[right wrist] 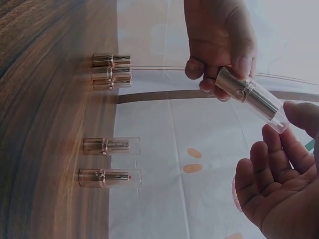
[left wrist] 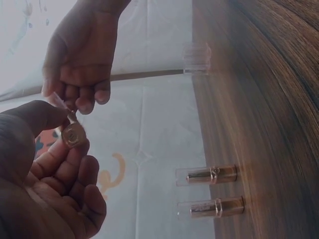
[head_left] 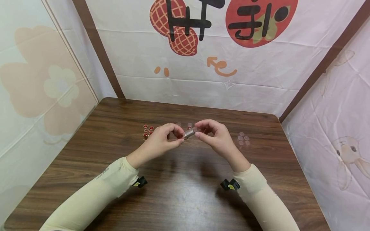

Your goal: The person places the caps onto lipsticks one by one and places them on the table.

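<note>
Both hands meet over the middle of the table around one gold lipstick tube (head_left: pixel 189 133) with a clear cap over its upper part. My left hand (head_left: pixel 160 139) pinches its gold base between thumb and fingers. The clear cap end (right wrist: pixel 280 122) is pinched by my right hand (head_left: pixel 218 136). In the right wrist view the tube (right wrist: pixel 249 97) lies tilted, its cap pointing toward the right palm. The round base end (left wrist: pixel 74 135) faces the left wrist camera.
Several uncapped lipstick tubes (head_left: pixel 145 134) with red tops stand left on the wooden table (head_left: pixel 179 199). Two clear-capped lipsticks, one the nearer tube (right wrist: pixel 110 178), stand behind the hands. Several loose clear caps (head_left: pixel 241 138) sit on the right. Printed cloth (head_left: pixel 202 89) hangs behind the table.
</note>
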A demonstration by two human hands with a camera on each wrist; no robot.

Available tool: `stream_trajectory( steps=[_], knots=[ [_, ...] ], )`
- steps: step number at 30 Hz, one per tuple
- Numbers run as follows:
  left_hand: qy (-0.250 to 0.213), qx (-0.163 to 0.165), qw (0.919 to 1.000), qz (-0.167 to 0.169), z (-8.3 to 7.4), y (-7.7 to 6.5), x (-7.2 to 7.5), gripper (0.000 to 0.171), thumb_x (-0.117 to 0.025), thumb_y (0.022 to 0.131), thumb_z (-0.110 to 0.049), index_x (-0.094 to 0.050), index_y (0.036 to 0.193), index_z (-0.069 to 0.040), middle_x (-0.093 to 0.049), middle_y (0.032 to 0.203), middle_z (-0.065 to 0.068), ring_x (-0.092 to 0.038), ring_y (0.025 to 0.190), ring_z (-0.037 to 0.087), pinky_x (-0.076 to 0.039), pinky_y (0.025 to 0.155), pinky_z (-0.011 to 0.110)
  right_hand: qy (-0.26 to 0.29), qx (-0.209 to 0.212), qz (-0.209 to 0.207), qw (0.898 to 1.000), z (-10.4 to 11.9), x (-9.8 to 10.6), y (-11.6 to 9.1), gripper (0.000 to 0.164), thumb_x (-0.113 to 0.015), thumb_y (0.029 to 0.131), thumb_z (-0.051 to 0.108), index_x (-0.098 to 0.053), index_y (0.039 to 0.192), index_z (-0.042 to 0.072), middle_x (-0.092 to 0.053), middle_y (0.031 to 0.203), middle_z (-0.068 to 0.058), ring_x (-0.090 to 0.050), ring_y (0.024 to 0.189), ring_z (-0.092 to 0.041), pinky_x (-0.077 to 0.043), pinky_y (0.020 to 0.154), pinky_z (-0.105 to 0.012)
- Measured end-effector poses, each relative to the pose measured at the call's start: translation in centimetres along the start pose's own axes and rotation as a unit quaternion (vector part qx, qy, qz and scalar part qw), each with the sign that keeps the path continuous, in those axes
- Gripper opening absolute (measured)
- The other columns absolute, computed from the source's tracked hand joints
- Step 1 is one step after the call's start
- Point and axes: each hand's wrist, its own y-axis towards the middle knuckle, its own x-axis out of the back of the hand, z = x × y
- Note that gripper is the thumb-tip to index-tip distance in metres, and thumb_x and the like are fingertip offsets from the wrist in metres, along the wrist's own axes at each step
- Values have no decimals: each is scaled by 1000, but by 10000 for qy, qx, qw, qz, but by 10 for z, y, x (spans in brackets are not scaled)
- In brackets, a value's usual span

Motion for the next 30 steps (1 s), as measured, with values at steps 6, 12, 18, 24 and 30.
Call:
stream_trajectory(
  steps=[6,12,18,24,30],
  knots=[
    [72,139,9996,251,3,0,0,31,-85,86,-26,-70,112,-16,-69,109,-2,-62,102,15,-50,88,36,-437,214,-16,9988,5,1,4,21,-78,92,16,-72,112,16,-70,103,1,-64,88,-18,-54,79,-32],
    [146,206,9994,249,10,-4,4,33,-84,88,-28,-68,116,-19,-69,114,-1,-62,104,15,-50,88,36,-926,268,-49,9953,5,5,11,20,-79,91,17,-73,110,14,-70,104,3,-63,90,-15,-55,82,-38],
    [219,249,9993,184,15,-10,12,30,-81,90,-28,-68,117,-22,-69,114,-6,-62,105,17,-50,84,38,-1466,333,-28,9886,0,8,19,18,-78,91,16,-73,108,16,-69,103,6,-61,91,-14,-55,82,-39],
    [372,410,9984,140,22,-17,19,31,-80,91,-29,-68,118,-20,-69,114,-3,-61,104,17,-50,83,40,-1900,275,20,9814,-14,12,27,17,-78,91,16,-74,107,17,-68,99,6,-61,91,-18,-54,82,-43],
    [399,524,9978,28,33,-25,26,29,-78,92,-27,-68,118,-18,-69,111,-3,-61,101,16,-49,79,35,-2228,19,209,9746,-27,15,35,18,-76,92,18,-73,109,15,-69,104,-2,-61,95,-19,-53,85,-41]
  ],
)
